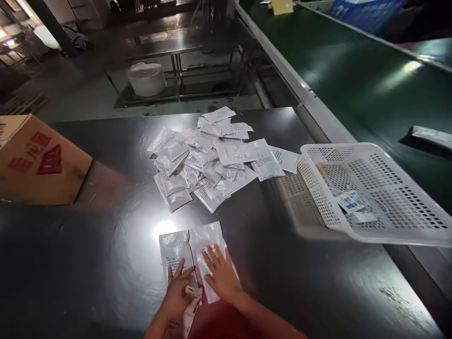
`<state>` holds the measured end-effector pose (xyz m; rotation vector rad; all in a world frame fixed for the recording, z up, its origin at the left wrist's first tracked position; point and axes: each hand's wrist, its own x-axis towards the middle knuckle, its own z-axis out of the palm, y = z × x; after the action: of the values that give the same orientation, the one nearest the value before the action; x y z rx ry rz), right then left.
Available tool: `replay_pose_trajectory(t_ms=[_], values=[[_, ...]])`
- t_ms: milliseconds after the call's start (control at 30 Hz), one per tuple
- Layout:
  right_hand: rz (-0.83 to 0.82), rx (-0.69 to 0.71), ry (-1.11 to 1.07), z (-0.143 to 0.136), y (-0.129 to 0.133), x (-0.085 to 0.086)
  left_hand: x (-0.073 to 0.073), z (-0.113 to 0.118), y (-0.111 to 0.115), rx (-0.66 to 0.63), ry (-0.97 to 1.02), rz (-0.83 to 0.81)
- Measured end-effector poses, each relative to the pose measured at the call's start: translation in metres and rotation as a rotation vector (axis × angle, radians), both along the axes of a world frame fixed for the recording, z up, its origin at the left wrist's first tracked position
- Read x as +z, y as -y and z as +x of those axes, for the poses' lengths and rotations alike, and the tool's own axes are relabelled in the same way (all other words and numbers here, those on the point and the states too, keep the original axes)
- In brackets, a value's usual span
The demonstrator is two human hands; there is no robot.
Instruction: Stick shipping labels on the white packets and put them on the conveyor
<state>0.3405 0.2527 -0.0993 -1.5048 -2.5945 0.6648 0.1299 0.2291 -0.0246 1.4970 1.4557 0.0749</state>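
Two white printed packets lie side by side at the near edge of the dark table. On the right packet (208, 234), my right hand (222, 275) rests flat with its fingers spread. My left hand (177, 293) touches the lower part of the left packet (175, 241), its fingers apart. A strip of printed labels (191, 310) hangs by my left thumb and palm; part of it is hidden by the hand. Beyond both hands, a loose pile of similar packets (205, 157) covers the middle of the table.
A white perforated basket (391, 230) with a few small packets stands on the right. At the left is a cardboard box (45, 165) with red print. A green conveyor belt (339, 70) runs along the far right. Behind the table, a white roll (146, 79) sits on a low shelf.
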Motion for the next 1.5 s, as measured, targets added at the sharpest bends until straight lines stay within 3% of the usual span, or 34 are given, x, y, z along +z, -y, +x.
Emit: replay_pose_trajectory(t_ms=[67, 133, 233, 367, 433, 500, 600, 700, 800, 967, 1033, 1067, 1100, 1167, 1267, 1367, 1433, 1500], values=[[0.011, -0.073, -0.051, -0.022, 0.024, -0.002, 0.006, -0.008, -0.002, 0.047, 0.038, 0.011], [0.047, -0.144, -0.079, -0.043, 0.009, 0.002, 0.010, -0.012, -0.001, 0.074, 0.043, -0.007], [0.127, -0.164, -0.043, -0.044, -0.080, 0.018, 0.014, -0.008, -0.001, 0.044, 0.015, -0.067], [0.139, -0.028, 0.071, -0.004, -0.219, 0.033, 0.014, 0.006, -0.004, -0.070, -0.096, -0.135], [0.128, 0.046, 0.095, 0.013, -0.253, 0.029, 0.010, 0.011, -0.004, -0.076, -0.122, -0.165], [0.133, 0.059, 0.100, 0.022, -0.256, 0.022, 0.006, 0.012, -0.003, -0.070, -0.119, -0.181], [0.142, 0.006, 0.110, 0.029, -0.225, 0.013, 0.001, 0.011, 0.003, -0.084, -0.167, -0.162], [0.132, -0.039, 0.101, 0.035, -0.173, 0.013, 0.001, 0.011, 0.006, -0.094, -0.224, -0.154], [0.076, -0.141, 0.110, 0.041, -0.101, 0.016, 0.005, 0.014, 0.004, -0.107, -0.246, -0.154], [-0.077, -0.254, 0.100, 0.033, 0.045, 0.018, 0.012, 0.013, 0.000, -0.108, -0.225, -0.148], [-0.119, -0.269, 0.055, 0.027, 0.074, 0.022, 0.014, 0.010, 0.000, -0.104, -0.214, -0.138], [-0.125, -0.289, 0.035, 0.025, 0.075, 0.025, 0.017, 0.009, 0.001, -0.097, -0.215, -0.133], [-0.112, -0.320, 0.021, 0.026, 0.064, 0.029, 0.020, 0.009, 0.001, -0.091, -0.216, -0.125], [-0.030, -0.416, 0.026, 0.036, 0.014, 0.038, 0.028, 0.015, 0.003, -0.079, -0.221, -0.094], [0.147, -0.458, 0.092, 0.067, -0.106, 0.052, 0.038, 0.040, 0.004, -0.135, -0.209, -0.050], [0.153, -0.320, 0.195, 0.104, -0.210, 0.055, 0.034, 0.077, 0.005, -0.268, -0.164, -0.027], [0.019, -0.281, 0.253, 0.120, -0.243, 0.049, 0.022, 0.096, 0.005, -0.325, -0.131, -0.038], [-0.060, -0.310, 0.259, 0.131, -0.243, 0.038, 0.012, 0.106, 0.004, -0.324, -0.133, -0.066]])
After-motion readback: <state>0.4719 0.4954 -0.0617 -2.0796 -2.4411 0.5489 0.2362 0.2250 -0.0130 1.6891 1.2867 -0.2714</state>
